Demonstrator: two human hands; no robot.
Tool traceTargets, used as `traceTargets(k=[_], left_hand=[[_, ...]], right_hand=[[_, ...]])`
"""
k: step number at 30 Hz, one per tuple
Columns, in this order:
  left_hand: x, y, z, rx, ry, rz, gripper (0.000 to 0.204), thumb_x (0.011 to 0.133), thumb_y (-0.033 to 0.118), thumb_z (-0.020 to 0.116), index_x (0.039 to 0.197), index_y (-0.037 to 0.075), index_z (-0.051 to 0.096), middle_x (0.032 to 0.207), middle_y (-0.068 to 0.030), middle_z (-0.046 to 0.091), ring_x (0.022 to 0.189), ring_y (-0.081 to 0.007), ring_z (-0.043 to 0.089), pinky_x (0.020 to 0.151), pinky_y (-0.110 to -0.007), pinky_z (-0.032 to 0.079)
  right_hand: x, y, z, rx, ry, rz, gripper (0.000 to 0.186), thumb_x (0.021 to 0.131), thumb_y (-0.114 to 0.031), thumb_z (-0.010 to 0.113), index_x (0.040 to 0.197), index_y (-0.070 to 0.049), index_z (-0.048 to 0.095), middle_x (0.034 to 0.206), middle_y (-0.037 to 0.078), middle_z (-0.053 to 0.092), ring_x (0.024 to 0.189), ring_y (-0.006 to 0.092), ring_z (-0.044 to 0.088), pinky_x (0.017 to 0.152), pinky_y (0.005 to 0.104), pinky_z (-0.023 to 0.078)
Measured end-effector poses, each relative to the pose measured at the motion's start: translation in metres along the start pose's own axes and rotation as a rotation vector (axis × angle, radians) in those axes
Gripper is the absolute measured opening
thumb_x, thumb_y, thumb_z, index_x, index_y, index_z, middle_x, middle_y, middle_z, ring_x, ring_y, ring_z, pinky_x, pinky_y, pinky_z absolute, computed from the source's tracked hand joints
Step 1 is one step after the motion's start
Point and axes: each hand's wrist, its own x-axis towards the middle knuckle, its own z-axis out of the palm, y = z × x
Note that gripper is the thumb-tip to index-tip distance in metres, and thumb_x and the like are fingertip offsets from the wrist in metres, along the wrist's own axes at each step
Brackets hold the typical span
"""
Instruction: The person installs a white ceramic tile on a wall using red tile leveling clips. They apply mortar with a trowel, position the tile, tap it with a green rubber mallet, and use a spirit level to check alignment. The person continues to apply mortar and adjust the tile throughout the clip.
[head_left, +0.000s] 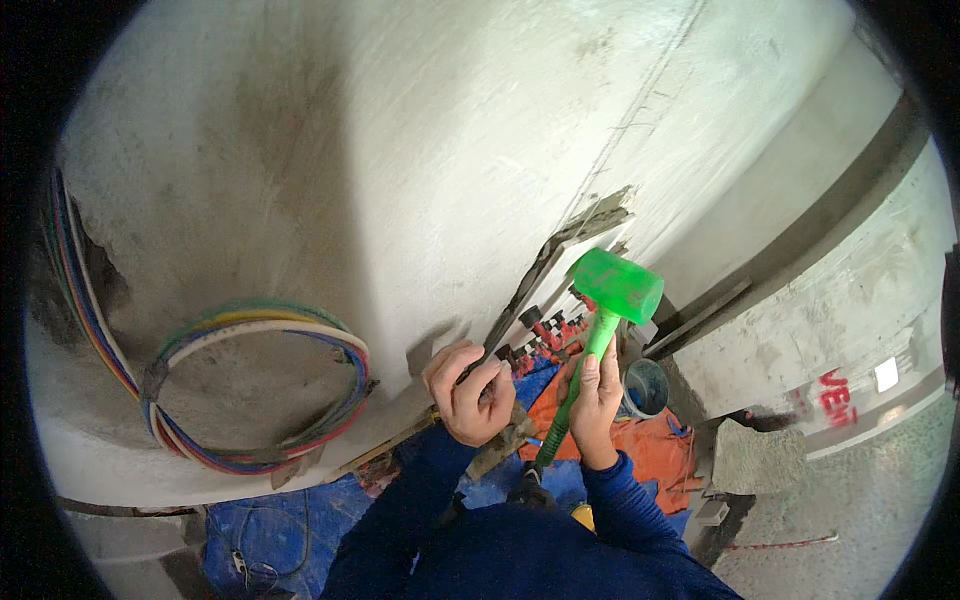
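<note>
My right hand [595, 405] is wrapped round the green handle of a mallet [620, 285], its bright green head raised in front of the wall. To the left, my left hand [468, 393] is held up close to the wall with its fingers curled. A dark, thin line runs up from those fingers, and I cannot tell whether it is a held tool or the edge behind. Just beyond both hands, a rough-edged recess [540, 262] with a pale board is set in the plastered wall. Red and black fittings [548, 338] show below it, partly hidden by my hands.
A bundle of coloured cables or tubes [255, 325] hangs coiled on the left wall. Below are an orange sheet [655, 450] and a blue tarp [290, 530]. A bucket [645, 388] stands right of my right hand, near a rough grey block [757, 457].
</note>
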Motion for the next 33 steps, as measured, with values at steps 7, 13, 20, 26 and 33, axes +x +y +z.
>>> traceTargets(k=[7, 13, 20, 26, 33], left_hand=[[-0.019, -0.043, -0.017, 0.073, -0.060, -0.028, 0.025, 0.084, -0.001, 0.075, 0.106, 0.009, 0.072, 0.117, -0.0067, 0.063, 0.103, -0.0300, 0.064, 0.093, -0.043, 0.051], [-0.030, -0.050, -0.011, 0.149, -0.090, 0.017, 0.025, 0.082, -0.001, 0.077, 0.104, 0.010, 0.075, 0.116, -0.0044, 0.063, 0.107, -0.0274, 0.065, 0.091, -0.039, 0.053], [-0.045, -0.070, -0.002, 0.266, -0.074, 0.188, 0.019, 0.082, 0.009, 0.080, 0.099, 0.016, 0.076, 0.115, -0.0030, 0.064, 0.102, -0.0266, 0.065, 0.096, -0.037, 0.048], [-0.043, -0.075, 0.004, 0.290, -0.081, 0.255, 0.014, 0.084, 0.010, 0.077, 0.096, 0.015, 0.077, 0.114, -0.0036, 0.066, 0.104, -0.0256, 0.063, 0.091, -0.037, 0.052], [-0.039, -0.075, -0.001, 0.315, -0.093, 0.291, 0.015, 0.085, 0.009, 0.075, 0.098, 0.014, 0.079, 0.112, -0.0013, 0.069, 0.108, -0.0250, 0.063, 0.085, -0.035, 0.057]], right_hand=[[0.004, -0.003, 0.002, 0.011, 0.023, 0.042, 0.058, 0.114, -0.024, 0.048, 0.164, -0.003, 0.029, 0.080, 0.002, 0.056, 0.058, 0.0095, 0.053, 0.050, 0.0256, 0.048], [0.004, -0.005, 0.002, -0.019, 0.001, 0.023, 0.058, 0.114, -0.033, 0.047, 0.163, -0.006, 0.031, 0.079, 0.003, 0.055, 0.057, 0.0110, 0.055, 0.049, 0.0268, 0.047], [0.004, -0.011, 0.001, 0.015, -0.013, 0.058, 0.058, 0.114, -0.036, 0.048, 0.164, -0.009, 0.032, 0.081, 0.002, 0.055, 0.057, 0.0111, 0.055, 0.049, 0.0271, 0.048], [0.004, -0.021, -0.001, 0.053, -0.001, 0.134, 0.061, 0.113, -0.034, 0.050, 0.164, -0.006, 0.032, 0.078, 0.002, 0.055, 0.057, 0.0101, 0.053, 0.049, 0.0251, 0.045], [0.003, -0.017, -0.009, 0.023, -0.016, 0.142, 0.063, 0.113, -0.028, 0.053, 0.166, -0.007, 0.028, 0.084, 0.001, 0.058, 0.063, 0.0091, 0.056, 0.053, 0.0251, 0.048]])
